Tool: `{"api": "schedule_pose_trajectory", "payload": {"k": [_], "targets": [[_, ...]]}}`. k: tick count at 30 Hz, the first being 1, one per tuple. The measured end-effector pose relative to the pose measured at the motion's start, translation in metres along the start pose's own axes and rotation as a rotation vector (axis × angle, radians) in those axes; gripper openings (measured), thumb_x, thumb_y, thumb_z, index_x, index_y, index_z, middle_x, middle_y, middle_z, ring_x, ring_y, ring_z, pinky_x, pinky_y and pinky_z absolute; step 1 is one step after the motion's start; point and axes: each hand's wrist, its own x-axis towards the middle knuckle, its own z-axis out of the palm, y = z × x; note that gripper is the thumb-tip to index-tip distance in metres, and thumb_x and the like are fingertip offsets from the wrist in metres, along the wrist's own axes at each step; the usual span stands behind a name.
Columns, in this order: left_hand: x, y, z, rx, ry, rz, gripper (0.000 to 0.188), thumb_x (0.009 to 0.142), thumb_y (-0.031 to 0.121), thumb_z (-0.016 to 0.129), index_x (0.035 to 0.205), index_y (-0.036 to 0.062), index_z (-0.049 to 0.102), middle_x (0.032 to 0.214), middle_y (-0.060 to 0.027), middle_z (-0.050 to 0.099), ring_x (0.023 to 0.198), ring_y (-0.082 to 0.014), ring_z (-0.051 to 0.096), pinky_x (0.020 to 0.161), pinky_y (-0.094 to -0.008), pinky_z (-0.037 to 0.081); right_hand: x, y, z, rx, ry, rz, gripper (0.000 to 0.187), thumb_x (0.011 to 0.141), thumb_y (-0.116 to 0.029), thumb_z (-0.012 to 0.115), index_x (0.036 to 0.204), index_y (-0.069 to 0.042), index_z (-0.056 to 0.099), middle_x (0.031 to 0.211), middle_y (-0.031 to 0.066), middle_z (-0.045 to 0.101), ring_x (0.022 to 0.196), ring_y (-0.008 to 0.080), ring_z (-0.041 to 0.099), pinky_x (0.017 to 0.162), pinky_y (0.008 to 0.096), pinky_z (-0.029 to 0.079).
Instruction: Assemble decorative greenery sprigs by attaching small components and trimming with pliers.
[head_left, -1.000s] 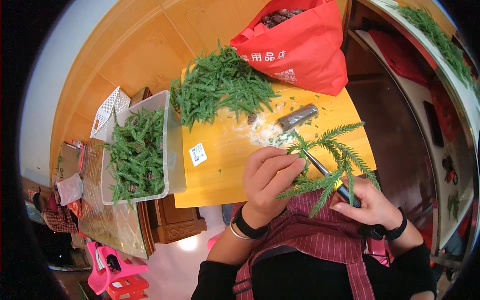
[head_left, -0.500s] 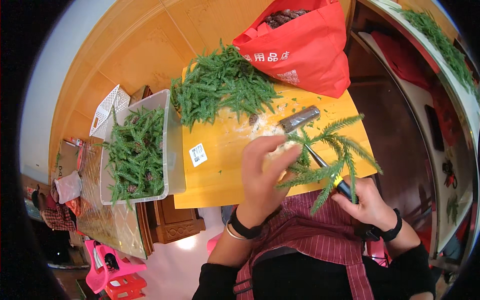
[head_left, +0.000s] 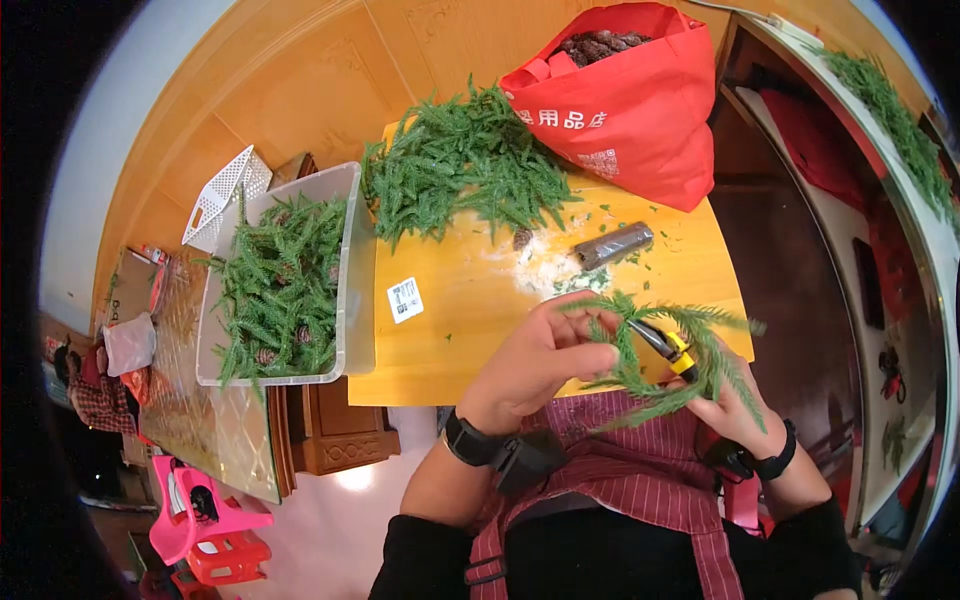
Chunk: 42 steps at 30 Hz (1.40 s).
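Over the table's near edge, my left hand (head_left: 545,362) is closed, thumb and fingers pinching the green artificial pine sprig (head_left: 632,372) near its middle. My right hand (head_left: 735,405), partly behind the needles, is wrapped round the handle of a screwdriver-like tool (head_left: 680,352) with a black and yellow grip and a metal shaft. The shaft points up and left into the sprig's centre; its tip is hidden among the needles. Beyond my hands, a dark brown cylinder (head_left: 613,246) in clear wrap lies on the table beside white crumbs (head_left: 545,262) and a small pine cone (head_left: 522,238).
A pile of green sprigs (head_left: 465,165) covers the table's (head_left: 450,350) far left. Behind it on the right stands a red bag (head_left: 630,110) of pine cones. To the left is a clear plastic bin (head_left: 357,290) holding sprigs and cones, with a white basket (head_left: 215,205) behind.
The tool and sprig have come closer together, and the tool's shaft is more covered by needles. My left hand has lowered and now pinches the sprig. The view has shifted slightly.
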Motion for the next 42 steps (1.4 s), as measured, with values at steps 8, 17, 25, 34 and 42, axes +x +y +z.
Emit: {"api": "schedule_pose_trajectory", "payload": {"k": [8, 17, 25, 34, 42], "targets": [[0.002, 0.003, 0.011, 0.383, 0.149, 0.080, 0.031, 0.075, 0.003, 0.067, 0.102, -0.0019, 0.055, 0.081, 0.0015, 0.058, 0.075, -0.0041, 0.053, 0.066, -0.0198, 0.043, 0.005, 0.012, -0.013, -0.146, -0.020, -0.070, 0.028, 0.069, -0.013, 0.071, 0.090, 0.000, 0.058, 0.084, 0.0145, 0.057, 0.103, 0.0372, 0.050, 0.087, 0.0425, 0.041], [-0.001, 0.000, -0.004, 0.904, 0.207, 0.437, 0.018, 0.074, -0.001, 0.065, 0.090, -0.0004, 0.056, 0.088, -0.0028, 0.061, 0.077, -0.0074, 0.056, 0.072, -0.0212, 0.045, 0.005, 0.064, -0.024, -0.440, 0.037, 0.295, 0.026, 0.072, -0.015, 0.067, 0.086, 0.004, 0.057, 0.090, 0.0216, 0.058, 0.099, 0.0380, 0.050, 0.083, 0.0429, 0.042], [0.000, 0.002, -0.009, 0.821, 0.243, 0.537, 0.019, 0.072, -0.002, 0.066, 0.087, 0.0014, 0.054, 0.093, -0.0063, 0.060, 0.080, -0.0089, 0.058, 0.072, -0.0213, 0.045, 0.019, 0.081, -0.012, -0.684, 0.008, 0.187, 0.027, 0.070, -0.014, 0.067, 0.088, 0.001, 0.054, 0.091, 0.0188, 0.057, 0.103, 0.0371, 0.047, 0.087, 0.0413, 0.039], [-0.006, 0.013, -0.011, 1.061, 0.342, 0.656, 0.021, 0.070, -0.001, 0.069, 0.085, 0.0011, 0.055, 0.079, -0.0051, 0.062, 0.072, -0.0105, 0.061, 0.064, -0.0227, 0.049, 0.030, 0.085, -0.018, -0.543, -0.097, 0.235, 0.024, 0.065, -0.008, 0.070, 0.079, -0.001, 0.053, 0.080, 0.0154, 0.055, 0.086, 0.0338, 0.053, 0.078, 0.0404, 0.043], [-0.007, 0.013, -0.016, 1.168, 0.378, 0.793, 0.020, 0.069, 0.000, 0.070, 0.084, 0.0016, 0.057, 0.076, -0.0069, 0.062, 0.071, -0.0141, 0.062, 0.060, -0.0242, 0.050, 0.035, 0.077, -0.022, -0.598, -0.103, 0.345, 0.021, 0.067, -0.014, 0.070, 0.078, -0.001, 0.056, 0.080, 0.0138, 0.060, 0.083, 0.0321, 0.056, 0.074, 0.0386, 0.045]]}}
